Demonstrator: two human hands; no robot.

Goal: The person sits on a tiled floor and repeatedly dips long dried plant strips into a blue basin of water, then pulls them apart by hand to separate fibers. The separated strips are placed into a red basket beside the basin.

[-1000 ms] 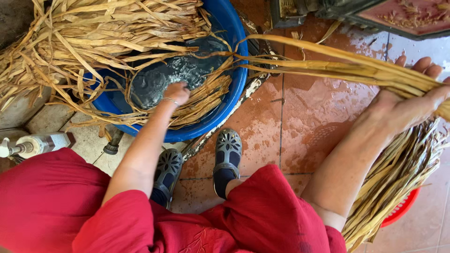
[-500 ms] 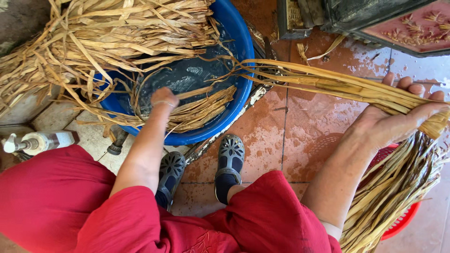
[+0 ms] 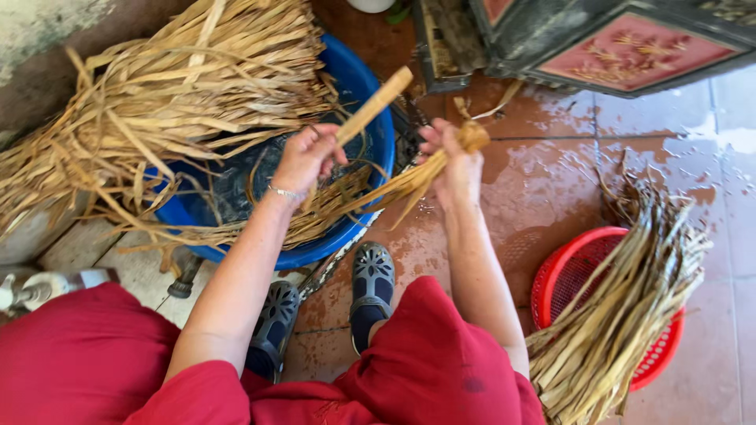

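Left hand: the left hand [image 3: 305, 160] was closed around a flat tan strip [image 3: 372, 105] that rose up and to the right from the fist, above the blue basin [image 3: 370, 118]. Half a second earlier this hand had reached down among the wet fibres inside the basin, holding nothing raised.

Right hand: the right hand [image 3: 452, 164] was clenched on the butt of a small bunch of strips [image 3: 398, 189], whose loose ends trailed down and left to the basin's rim. Earlier it had been spread open far to the right, steadying a long sheaf; it had since come in beside the left hand.

Strips in hand: both were held over the basin's right edge, the two hands near each other but apart.

Long sheaf: the sheaf of dried leaves [image 3: 622, 307] lay across the red basket [image 3: 567, 267] on the wet tile floor [image 3: 535, 197], no longer held.

Basin contents: a heap of dry straw [image 3: 173, 102] overhung the basin's left side, as before.

Feet: two dark perforated shoes [image 3: 372, 275] stood below the basin, unmoved.
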